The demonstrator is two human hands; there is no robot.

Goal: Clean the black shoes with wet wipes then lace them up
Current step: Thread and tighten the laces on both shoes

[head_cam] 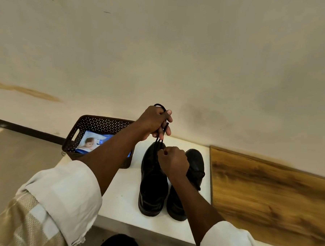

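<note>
Left hand [155, 122] gripped the lace [159, 141] straight above left shoe [153, 178]; right hand [173, 161] pinched it lower, nearer the eyelets.

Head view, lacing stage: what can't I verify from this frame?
- Eyelets of the left shoe: black on black, partly behind the right hand; how far the lace is threaded is unclear.
- Right shoe: crossed by the right forearm; its lacing shows only in part.
- Wipes pack in the basket: crossed by the left arm, print too small to read.
- Lace ends: hidden in the left hand.
</note>
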